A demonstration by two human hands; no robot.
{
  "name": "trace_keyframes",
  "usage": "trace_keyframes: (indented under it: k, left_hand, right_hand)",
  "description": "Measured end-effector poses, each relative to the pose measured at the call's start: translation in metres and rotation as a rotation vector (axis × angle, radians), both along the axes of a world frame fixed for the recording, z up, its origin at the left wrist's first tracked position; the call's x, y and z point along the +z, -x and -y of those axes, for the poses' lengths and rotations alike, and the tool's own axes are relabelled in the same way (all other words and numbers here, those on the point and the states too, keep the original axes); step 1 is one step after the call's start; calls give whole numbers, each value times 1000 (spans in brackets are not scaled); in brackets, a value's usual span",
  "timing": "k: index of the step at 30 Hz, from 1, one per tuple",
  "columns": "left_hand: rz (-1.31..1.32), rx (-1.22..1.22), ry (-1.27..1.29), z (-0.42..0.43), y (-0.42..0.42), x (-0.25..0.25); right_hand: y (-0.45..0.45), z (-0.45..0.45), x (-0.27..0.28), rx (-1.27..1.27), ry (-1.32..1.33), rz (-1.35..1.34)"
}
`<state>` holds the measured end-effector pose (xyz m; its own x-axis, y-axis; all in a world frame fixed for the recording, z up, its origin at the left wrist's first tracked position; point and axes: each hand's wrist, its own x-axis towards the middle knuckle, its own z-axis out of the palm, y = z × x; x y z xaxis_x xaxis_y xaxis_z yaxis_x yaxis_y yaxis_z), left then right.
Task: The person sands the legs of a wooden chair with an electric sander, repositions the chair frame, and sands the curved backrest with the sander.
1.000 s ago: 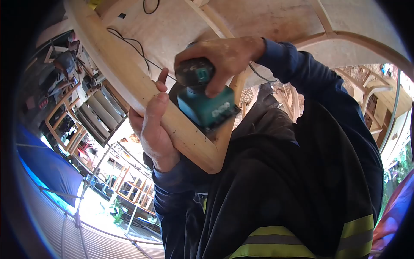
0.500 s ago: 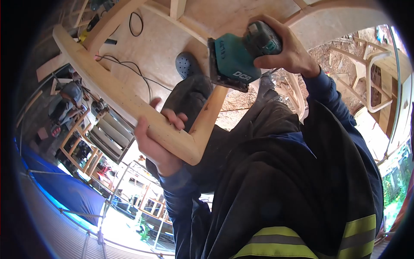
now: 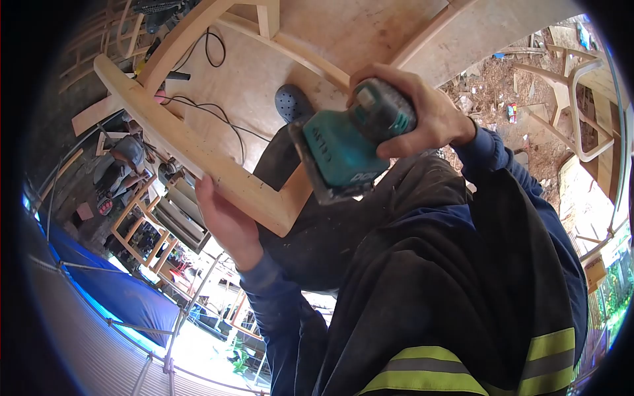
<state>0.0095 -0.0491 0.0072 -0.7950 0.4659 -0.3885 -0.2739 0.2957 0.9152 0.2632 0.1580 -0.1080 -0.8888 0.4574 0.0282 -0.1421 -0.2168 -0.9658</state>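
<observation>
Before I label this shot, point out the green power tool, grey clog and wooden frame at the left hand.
Green power tool (image 3: 350,143): head view, green body.
Grey clog (image 3: 292,103): head view, perforated top.
Wooden frame (image 3: 191,146): head view, long rail.

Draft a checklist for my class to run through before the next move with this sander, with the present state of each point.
1. Sander secure in the right grip: ok, hand wrapped around its top.
2. Base plate flat on the wooden frame's upper face: not ok, it is tilted.
3. Left grip firm on the frame: cannot tell, fingers partly hidden.
4. Black cable away from the sander: ok where visible.
5. Working face in good condition: cannot tell, it is turned from view.
</observation>
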Motion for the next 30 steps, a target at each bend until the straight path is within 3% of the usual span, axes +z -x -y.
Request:
trace_keyframes:
  k: [5, 14, 17, 20, 24, 27, 30]
  left_hand:
    - [-234, 30, 29, -37, -9, -14]
    - [-296, 54, -40, -43, -21, -10]
    - [-209, 129, -49, -46, -23, -12]
    - [105, -32, -31, -25, -8, -6]
    - [244, -145, 58, -12, -13, -3]
    - [370, -149, 1, 3, -14, -6]
    - [24, -53, 211, -4, -22, 1]
  right_hand:
    - [18, 12, 16, 29, -135, -121]
    - [43, 0, 16, 172, -165, -119]
    - [55, -4, 6, 175, -145, -138]
    - [58, 0, -12, 122, -106, -142]
    - [54, 8, -37, 39, -93, -113]
    - [49, 12, -47, -20, 127, -120]
    - [55, 12, -50, -27, 280, -173]
